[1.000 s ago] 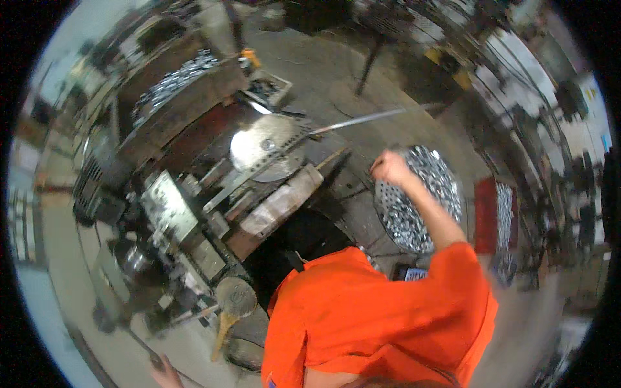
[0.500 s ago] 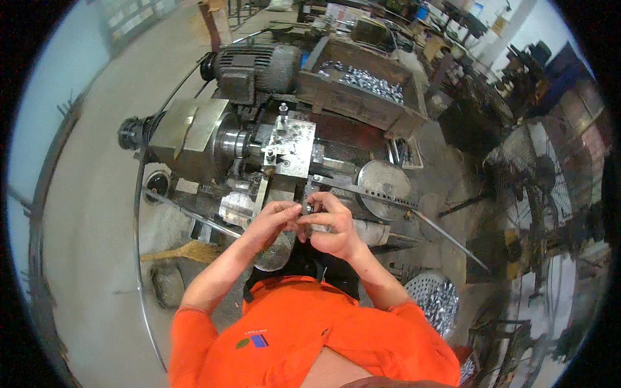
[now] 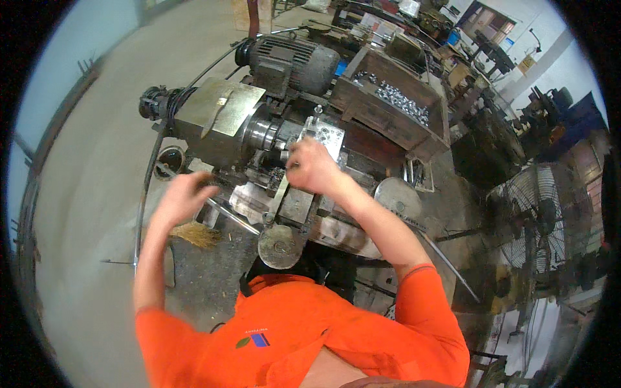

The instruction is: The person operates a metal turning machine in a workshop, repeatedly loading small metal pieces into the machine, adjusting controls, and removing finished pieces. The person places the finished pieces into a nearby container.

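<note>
In front of me is a small lathe with a shiny round spindle nose and chuck [image 3: 263,134]. My right hand [image 3: 315,169] is over the tool block [image 3: 331,137], its curled fingertips close to the chuck. What those fingers hold, if anything, is hidden by the hand and by blur. Out to the left, my left hand [image 3: 184,199] is smeared by motion but has its thumb and fingers apart, with nothing seen in it. It hovers near the upper end of a long metal lever bar [image 3: 234,218], and I cannot tell whether they touch.
Behind the lathe sit an electric motor [image 3: 294,63] and a wooden box [image 3: 388,119] with many small shiny metal parts. A round plate [image 3: 397,196] lies to the right. A round disc [image 3: 280,247] is close to my body. A straw broom [image 3: 197,235] and a caged fan [image 3: 532,220] flank me.
My hands were together around a small metal piece in front of my body. They have parted: the right went up toward the chuck, the left out toward the lever bar. The view has shifted.
</note>
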{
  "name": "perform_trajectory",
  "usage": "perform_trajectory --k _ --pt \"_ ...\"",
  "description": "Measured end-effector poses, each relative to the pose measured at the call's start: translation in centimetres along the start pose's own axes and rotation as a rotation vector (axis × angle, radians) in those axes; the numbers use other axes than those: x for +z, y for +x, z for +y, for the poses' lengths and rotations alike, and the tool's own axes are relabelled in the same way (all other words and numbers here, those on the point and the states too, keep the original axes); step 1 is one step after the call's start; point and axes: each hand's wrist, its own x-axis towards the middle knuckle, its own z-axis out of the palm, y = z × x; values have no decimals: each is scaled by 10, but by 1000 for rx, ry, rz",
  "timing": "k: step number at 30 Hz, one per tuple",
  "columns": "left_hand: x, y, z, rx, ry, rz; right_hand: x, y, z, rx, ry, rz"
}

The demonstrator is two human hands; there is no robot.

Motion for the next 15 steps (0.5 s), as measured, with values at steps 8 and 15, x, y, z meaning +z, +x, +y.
perform_trajectory --k 8,15 --pt "-27 -120 -154 -520 393 161 37 71 33 454 158 -98" --pt "17 -122 -182 -705 232 271 47 86 50 272 92 -28"
